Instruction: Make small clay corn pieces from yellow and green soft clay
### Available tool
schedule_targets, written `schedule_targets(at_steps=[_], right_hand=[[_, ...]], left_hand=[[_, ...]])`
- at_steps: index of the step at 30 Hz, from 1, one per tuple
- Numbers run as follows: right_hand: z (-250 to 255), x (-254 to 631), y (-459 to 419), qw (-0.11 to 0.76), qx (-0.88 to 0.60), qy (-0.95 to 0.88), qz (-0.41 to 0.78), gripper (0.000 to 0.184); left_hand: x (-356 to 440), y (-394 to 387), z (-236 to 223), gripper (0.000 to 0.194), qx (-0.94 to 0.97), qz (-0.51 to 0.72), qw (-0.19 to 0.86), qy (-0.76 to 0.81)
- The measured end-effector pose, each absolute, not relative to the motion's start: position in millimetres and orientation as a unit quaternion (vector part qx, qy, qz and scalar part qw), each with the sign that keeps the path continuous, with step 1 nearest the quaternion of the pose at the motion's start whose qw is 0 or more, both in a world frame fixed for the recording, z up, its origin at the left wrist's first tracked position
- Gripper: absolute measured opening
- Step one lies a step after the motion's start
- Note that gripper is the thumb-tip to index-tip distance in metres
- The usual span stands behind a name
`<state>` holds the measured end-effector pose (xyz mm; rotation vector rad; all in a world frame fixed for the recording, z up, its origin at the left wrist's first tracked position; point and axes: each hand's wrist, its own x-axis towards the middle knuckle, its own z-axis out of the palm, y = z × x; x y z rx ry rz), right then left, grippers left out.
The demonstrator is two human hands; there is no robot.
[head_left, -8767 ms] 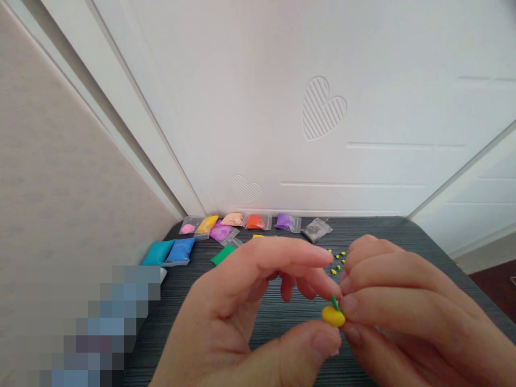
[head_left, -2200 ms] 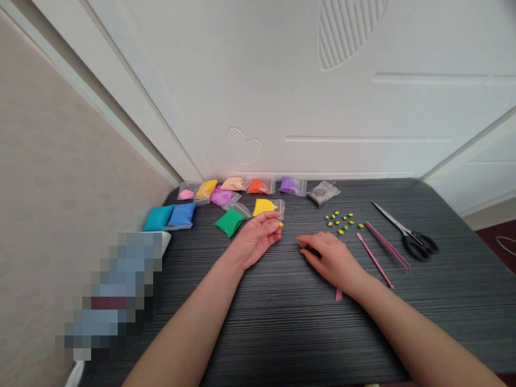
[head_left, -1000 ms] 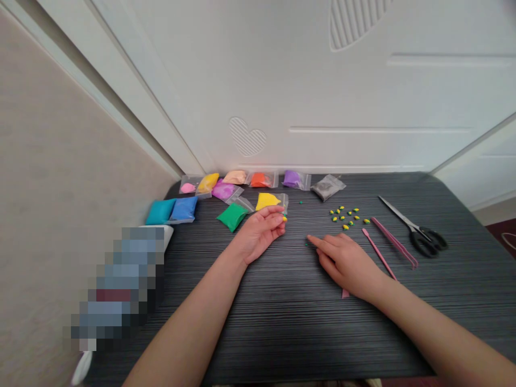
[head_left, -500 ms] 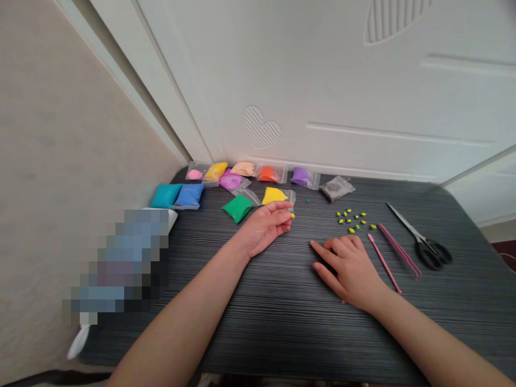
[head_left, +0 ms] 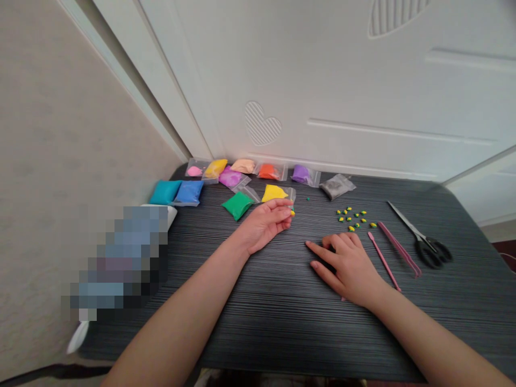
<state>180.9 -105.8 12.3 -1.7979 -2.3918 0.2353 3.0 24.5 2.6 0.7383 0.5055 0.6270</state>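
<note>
Yellow piece (head_left: pixel 292 213) sits pinched in the left hand (head_left: pixel 269 224)'s fingertips

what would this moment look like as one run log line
left hand: pinching small yellow piece | right hand: index finger extended at tabletop | pink tweezers, scissors: lying to the right

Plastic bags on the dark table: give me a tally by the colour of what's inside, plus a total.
Pink bag: 1
Golden bag: 1
Magenta bag: 1
Peach bag: 1
Orange bag: 1
Purple bag: 1
Grey bag: 1
Bright yellow bag: 1
Green bag: 1
Teal bag: 1
Blue bag: 1
Total: 11
</note>
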Motion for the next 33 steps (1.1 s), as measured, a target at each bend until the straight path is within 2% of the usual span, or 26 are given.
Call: schedule_targets(at_steps=[22, 28, 33], right_hand=[[13.7, 179.9, -105.7, 0.079, -0.583, -0.804, 0.089, 0.040], [12.3, 184.1, -105.7, 0.124, -0.594, -0.788, 0.103, 0.046], [12.6, 188.1, -106.3, 0.164, -0.603, -0.771, 0.122, 0.038]], left_hand=[[4.0, 24.2, 1.4, 0.022, 0.350, 0.301, 0.854, 0.240], [4.0, 24.1, 2.2, 0.022, 0.351, 0.304, 0.852, 0.242], [4.3, 23.9, 1.9, 0.021, 0.352, 0.304, 0.852, 0.242]])
